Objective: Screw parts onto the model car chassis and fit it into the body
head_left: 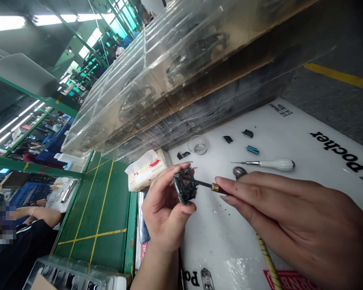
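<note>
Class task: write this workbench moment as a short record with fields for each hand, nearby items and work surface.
Left hand: holds black openwork frame
Right hand: holds brass-collared tool, its shaft reaching into the frame
Nearby items: white-handled awl; clear dish of small parts; tissue packet
Work surface: white printed mat

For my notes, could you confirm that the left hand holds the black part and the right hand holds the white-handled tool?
No: the head view shows the right hand holding a brass-collared tool, while the white-handled tool lies on the mat. The left hand does hold the black part.
</note>
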Demonstrator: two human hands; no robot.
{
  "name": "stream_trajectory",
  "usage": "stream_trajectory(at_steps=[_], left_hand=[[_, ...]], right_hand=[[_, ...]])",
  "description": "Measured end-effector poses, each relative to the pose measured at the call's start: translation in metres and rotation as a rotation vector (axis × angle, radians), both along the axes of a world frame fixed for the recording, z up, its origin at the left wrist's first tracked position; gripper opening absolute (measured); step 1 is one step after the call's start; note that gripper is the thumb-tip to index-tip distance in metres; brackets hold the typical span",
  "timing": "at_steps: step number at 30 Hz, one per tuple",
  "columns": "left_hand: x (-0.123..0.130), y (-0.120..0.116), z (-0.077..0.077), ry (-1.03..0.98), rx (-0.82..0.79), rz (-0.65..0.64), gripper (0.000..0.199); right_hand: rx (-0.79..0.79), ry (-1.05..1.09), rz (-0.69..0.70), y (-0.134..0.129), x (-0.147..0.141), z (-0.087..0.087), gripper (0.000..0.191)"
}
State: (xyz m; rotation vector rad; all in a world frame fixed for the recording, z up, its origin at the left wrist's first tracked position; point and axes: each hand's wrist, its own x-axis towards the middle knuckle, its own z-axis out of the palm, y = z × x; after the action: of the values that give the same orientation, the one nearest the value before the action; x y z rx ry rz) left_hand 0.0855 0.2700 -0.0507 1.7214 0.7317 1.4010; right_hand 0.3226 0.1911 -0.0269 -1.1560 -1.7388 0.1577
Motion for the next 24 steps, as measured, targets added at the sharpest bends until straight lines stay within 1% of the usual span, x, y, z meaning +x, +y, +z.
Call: stream_trajectory(at_steps=[3, 9, 12, 16, 21, 24], left_hand=[[0.0017, 0.0001, 0.0001, 0.008, 0.007, 0.017, 0.063], [0.0025, 0.0012, 0.0000, 0.001, 0.011, 0.003, 0.059], [0.0022, 0.0013, 0.0003, 0.008, 0.008, 0.008, 0.059], [0.0015, 0.0012, 0.0009, 0.018, 0.009, 0.004, 0.059], [0.0013, 0.0009, 0.0014, 0.022, 0.010, 0.014, 0.058], [0.0012, 0.0010, 0.0013, 0.016, 0.010, 0.004, 0.057]], right_hand=[[-0.011, 0.011, -0.006, -0.0014, 0.0012, -0.0004, 0.031], [-0.032, 0.022, 0.018, -0.0018, 0.0034, -0.0014, 0.031], [-0.022, 0.025, 0.005, -0.0010, 0.0020, -0.0007, 0.031], [-0.036, 0.041, 0.031, -0.0004, 0.0011, -0.0014, 0.029], [-0.040, 0.038, 0.015, 0.0006, 0.0028, -0.0026, 0.032], [-0.069, 0.062, 0.035, 0.0013, 0.0027, -0.0030, 0.033]])
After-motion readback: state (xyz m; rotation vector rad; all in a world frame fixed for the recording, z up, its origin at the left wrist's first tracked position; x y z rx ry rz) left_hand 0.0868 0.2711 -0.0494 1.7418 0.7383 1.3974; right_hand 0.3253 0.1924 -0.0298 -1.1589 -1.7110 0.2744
